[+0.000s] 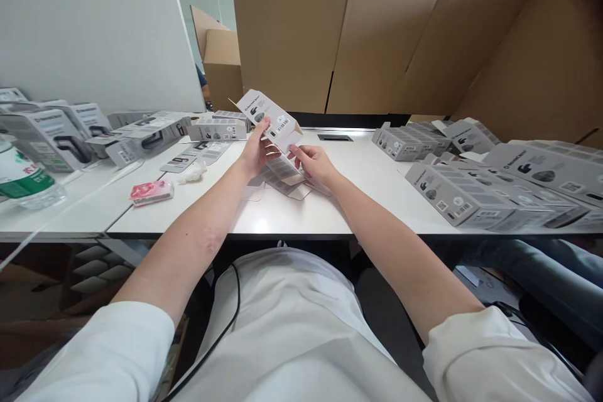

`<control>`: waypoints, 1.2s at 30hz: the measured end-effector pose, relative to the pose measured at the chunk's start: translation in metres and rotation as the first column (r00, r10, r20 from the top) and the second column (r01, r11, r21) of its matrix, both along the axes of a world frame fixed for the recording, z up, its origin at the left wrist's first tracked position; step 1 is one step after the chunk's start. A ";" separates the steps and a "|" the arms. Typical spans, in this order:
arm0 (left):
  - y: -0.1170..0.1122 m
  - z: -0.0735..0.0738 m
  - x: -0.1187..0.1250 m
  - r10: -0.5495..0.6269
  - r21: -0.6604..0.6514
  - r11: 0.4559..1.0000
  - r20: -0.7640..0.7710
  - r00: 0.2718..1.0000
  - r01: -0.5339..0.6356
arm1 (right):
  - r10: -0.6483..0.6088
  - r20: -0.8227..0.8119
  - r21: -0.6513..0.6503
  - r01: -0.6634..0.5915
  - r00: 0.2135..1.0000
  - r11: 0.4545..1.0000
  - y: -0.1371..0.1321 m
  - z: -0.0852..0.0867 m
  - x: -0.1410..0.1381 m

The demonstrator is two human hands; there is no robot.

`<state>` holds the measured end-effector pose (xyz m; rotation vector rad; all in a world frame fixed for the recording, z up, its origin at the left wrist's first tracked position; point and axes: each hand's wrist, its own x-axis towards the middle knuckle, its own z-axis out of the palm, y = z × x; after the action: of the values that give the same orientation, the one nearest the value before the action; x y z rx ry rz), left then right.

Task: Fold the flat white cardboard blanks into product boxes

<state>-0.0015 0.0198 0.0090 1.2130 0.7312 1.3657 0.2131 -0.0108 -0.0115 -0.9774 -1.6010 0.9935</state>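
A printed grey-and-white carton (276, 118) is held tilted above the table in front of me, its flaps showing at the upper left and lower right ends. My left hand (257, 147) grips it from the left side, thumb on the printed face. At its lower right end, the fingers of my right hand (311, 162) pinch a flap or edge. Beneath both hands, several flat, unfolded cartons (285, 179) lie on the white table (372, 195), partly hidden by the hands and the held carton.
Rows of folded cartons (461, 191) stand at the right; more cartons (146, 135) stand at the left. Nearby lie a pink packet (151, 192) and a crumpled whitish scrap (193, 173). A bottle (28, 179) is far left. Large cardboard (292, 31) rises behind the table.
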 end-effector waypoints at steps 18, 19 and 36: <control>-0.007 -0.002 0.003 -0.051 -0.012 0.999 -0.108 0.993 0.050 | -0.027 -0.005 0.000 0.027 1.000 1.000 0.005 0.002 -0.002; -0.007 -0.002 0.003 -0.055 -0.014 0.998 -0.110 0.992 0.054 | -0.029 0.003 0.003 0.029 1.000 1.000 0.004 0.003 -0.002; -0.006 -0.003 0.003 -0.076 -0.014 0.997 -0.130 0.989 0.075 | -0.053 0.021 -0.049 0.054 0.998 0.997 -0.001 0.010 -0.002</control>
<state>0.0012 0.0141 0.0055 1.3191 0.7740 1.2290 0.2114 -0.0117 -0.0018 -1.0618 -1.5650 0.9930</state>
